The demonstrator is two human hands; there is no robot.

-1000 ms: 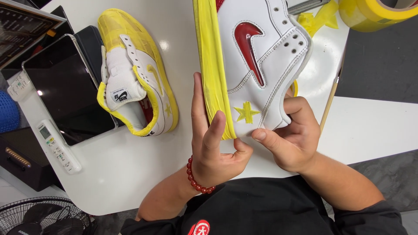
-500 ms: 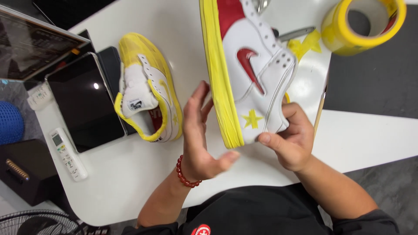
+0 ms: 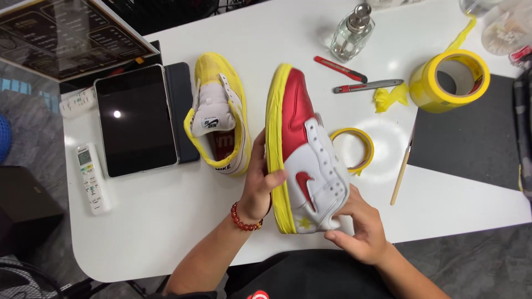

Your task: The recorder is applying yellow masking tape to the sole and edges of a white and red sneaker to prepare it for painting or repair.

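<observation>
**Sneaker held on edge above table; grip adequate, surroundings crowded**

Your left hand (image 3: 265,182) is clamped on the yellow masked sole of the red and white sneaker (image 3: 306,152), thumb across the edge. Your right hand (image 3: 357,224) closes on the heel from below. The shoe stands on its side over the white table (image 3: 166,221), clear of it or barely touching; I cannot tell which. Just beside it lie the second sneaker (image 3: 219,116) and a small tape roll (image 3: 354,149). Risk: the tape could lift under thumb pressure. The utility knives (image 3: 354,78) and glass pump bottle (image 3: 352,33) sit near enough to be knocked by a swung toe.
</observation>
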